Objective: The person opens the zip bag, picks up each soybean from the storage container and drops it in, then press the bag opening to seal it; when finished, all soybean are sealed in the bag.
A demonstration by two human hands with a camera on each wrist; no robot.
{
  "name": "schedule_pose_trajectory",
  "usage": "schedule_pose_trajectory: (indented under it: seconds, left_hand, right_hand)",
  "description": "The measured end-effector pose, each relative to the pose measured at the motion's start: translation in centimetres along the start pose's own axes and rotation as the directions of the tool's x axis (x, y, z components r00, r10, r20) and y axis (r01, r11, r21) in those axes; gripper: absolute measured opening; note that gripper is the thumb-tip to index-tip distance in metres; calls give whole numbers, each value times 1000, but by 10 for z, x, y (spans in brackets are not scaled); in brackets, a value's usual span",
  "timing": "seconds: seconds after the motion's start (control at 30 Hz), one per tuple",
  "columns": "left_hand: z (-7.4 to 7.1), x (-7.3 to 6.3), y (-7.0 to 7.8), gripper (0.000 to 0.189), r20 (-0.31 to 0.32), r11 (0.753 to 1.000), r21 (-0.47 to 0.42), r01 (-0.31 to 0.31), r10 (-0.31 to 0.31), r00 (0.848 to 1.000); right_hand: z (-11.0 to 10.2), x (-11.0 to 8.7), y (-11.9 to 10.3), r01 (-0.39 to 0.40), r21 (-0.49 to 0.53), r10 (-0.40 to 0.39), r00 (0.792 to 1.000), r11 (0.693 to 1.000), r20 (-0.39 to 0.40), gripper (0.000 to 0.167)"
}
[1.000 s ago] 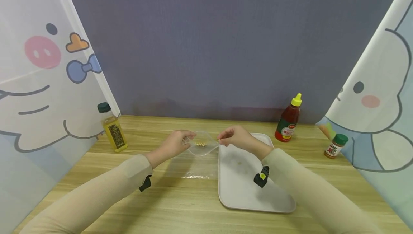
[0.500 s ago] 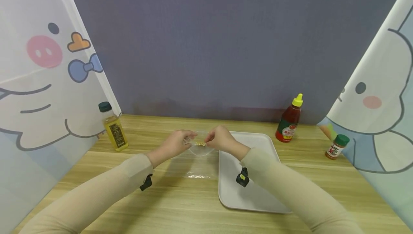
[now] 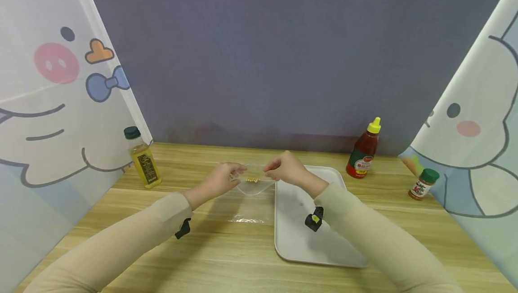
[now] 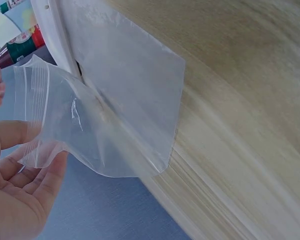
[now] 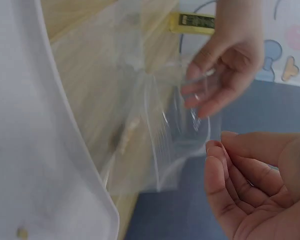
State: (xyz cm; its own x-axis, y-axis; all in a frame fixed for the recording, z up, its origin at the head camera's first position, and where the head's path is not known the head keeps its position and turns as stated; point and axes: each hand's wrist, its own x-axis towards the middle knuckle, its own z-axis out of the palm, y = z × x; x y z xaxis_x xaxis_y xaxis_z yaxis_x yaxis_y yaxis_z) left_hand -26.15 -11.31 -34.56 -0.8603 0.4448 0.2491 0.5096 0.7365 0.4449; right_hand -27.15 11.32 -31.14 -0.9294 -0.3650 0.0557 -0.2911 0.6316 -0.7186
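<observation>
My left hand [image 3: 226, 178] grips one side of the mouth of a clear zip bag [image 4: 120, 145], thumb outside and fingers behind the film. The bag's mouth gapes, and its lower part lies on the table. Within the mouth's outline shows a row of small pale-yellow pieces [image 3: 252, 179], their kind too small to tell. Close by the other side of the mouth is my right hand [image 5: 250, 180], fingers curled and thumb tip against the index finger. Nothing shows between those fingertips, and they look apart from the bag. One small yellowish piece [image 5: 22, 233] lies in the white tray [image 3: 301, 243].
The tray stands right of the bag, under my right forearm. An oil bottle [image 3: 145, 165] is at the back left. A red sauce bottle [image 3: 362, 156] with a yellow cap and a green-lidded spice jar [image 3: 422, 184] stand at the right. A grey wall closes the back.
My right hand moved left from the bag's right corner to over its mouth, then back a little to the right. My left hand has kept its hold on the bag.
</observation>
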Motion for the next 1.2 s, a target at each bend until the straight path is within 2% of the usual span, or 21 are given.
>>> schedule_pose_trajectory:
  seconds: [0.2,0.53,0.7,1.0,1.2]
  left_hand:
    - [-1,-1,1,41,-2,1000,1,9,-9,1000]
    - [-3,-4,2,41,-12,1000,20,13,-13,1000]
    - [-3,-3,2,41,-8,1000,19,19,-19,1000]
    - [-3,-4,0,40,-10,1000,3,7,-7,1000]
    - [-4,-6,0,42,-7,1000,-7,14,-14,1000]
  right_hand:
    - [-20,-13,15,-19,67,18,1000,998,13,12]
    - [-44,-37,47,-100,8,99,994,995,40,14]
    - [-51,-47,63,-118,28,116,992,993,56,16]
    - [-50,-67,86,-98,18,95,990,995,100,19]
    - [-36,-67,98,-29,-11,30,994,1000,102,16]
